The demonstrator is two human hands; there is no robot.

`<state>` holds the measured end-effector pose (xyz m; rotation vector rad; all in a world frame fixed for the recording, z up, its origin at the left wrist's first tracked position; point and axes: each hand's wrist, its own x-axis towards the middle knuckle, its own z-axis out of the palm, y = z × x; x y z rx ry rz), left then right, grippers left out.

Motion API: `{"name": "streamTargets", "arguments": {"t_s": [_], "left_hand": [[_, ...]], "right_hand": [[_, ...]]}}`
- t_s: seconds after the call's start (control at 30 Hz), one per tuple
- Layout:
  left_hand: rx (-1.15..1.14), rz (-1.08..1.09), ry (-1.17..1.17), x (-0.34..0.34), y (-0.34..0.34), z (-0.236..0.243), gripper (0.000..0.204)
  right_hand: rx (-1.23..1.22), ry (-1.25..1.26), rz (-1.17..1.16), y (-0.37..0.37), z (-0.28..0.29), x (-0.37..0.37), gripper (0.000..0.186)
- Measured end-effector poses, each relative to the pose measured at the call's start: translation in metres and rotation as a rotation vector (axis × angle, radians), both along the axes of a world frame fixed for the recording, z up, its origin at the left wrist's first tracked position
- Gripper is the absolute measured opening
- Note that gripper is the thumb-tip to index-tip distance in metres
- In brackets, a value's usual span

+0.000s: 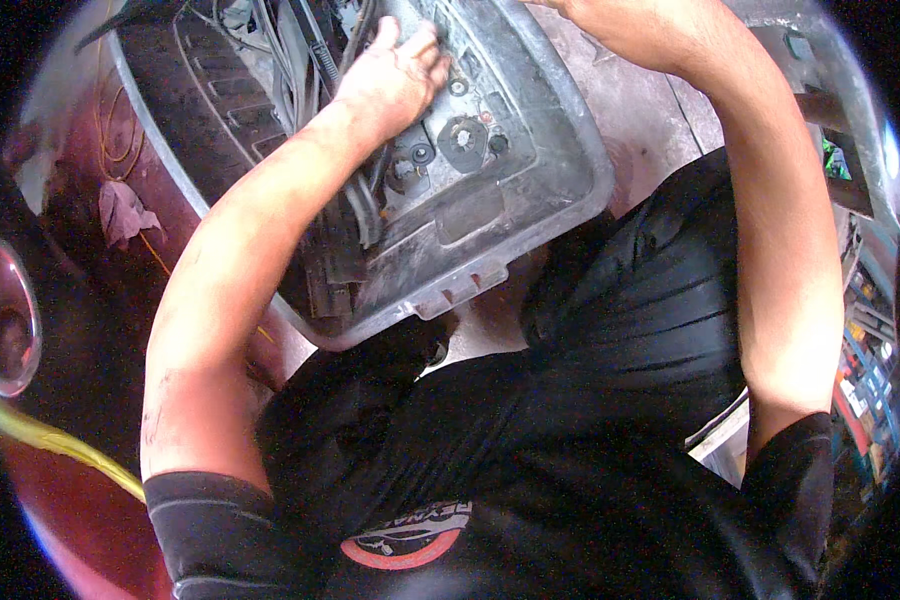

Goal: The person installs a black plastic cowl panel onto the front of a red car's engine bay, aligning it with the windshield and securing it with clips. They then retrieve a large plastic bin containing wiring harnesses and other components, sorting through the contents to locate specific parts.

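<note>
A dark grey plastic tub (560, 190) lies in front of me, holding long dark strips (300, 60) and small hardware. My left hand (395, 80) reaches into it, palm down. Its fingers are apart, and I see nothing held in them. Beneath and beside this hand, the strips run toward the tub's near end. Just nearer lie a flat dark piece with a pale centre (463, 138) and a small round ring (422, 154). My right hand (595, 15) is beyond the tub's right side, cut off by the upper picture edge, so its fingers are hidden.
To the left is a dark red panel (90, 540) with a yellow hose (65, 445) across it. A pinkish cloth (125, 212) and thin yellow cord hang beside the tub. Several coloured items (865, 390) stand at the far right. Pale floor (645, 120) shows right of the tub.
</note>
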<state>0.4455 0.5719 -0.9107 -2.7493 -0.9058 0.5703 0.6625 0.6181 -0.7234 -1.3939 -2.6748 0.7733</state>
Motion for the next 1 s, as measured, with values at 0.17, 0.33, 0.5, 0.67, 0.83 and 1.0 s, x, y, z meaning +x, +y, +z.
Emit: {"name": "streamTargets", "arguments": {"t_s": [0.17,0.33,0.5,0.67,0.83,1.0], "left_hand": [[-0.272,0.146,0.316,0.006,-0.001,-0.012,0.041],[-0.383,0.113,0.333,0.004,-0.003,0.015,0.037],[-0.495,0.482,-0.036,0.024,0.008,0.007,0.035],[-0.395,0.856,-0.178,0.048,0.010,-0.032,0.037],[-0.250,0.753,-0.396,0.045,0.011,-0.052,0.033],[-0.455,0.915,-0.741,0.036,0.016,-0.061,0.025]], "right_hand": [[0.049,0.044,0.014,0.008,-0.019,0.008,0.020],[0.023,0.058,-0.013,0.016,-0.019,0.021,0.019],[-0.026,0.008,-0.022,0.043,-0.007,0.040,0.017],[-0.016,0.081,0.008,0.036,-0.018,0.036,0.017],[-0.056,0.039,0.005,0.038,-0.014,0.036,0.017],[0.009,0.046,0.053,0.040,-0.013,0.040,0.017]]}}
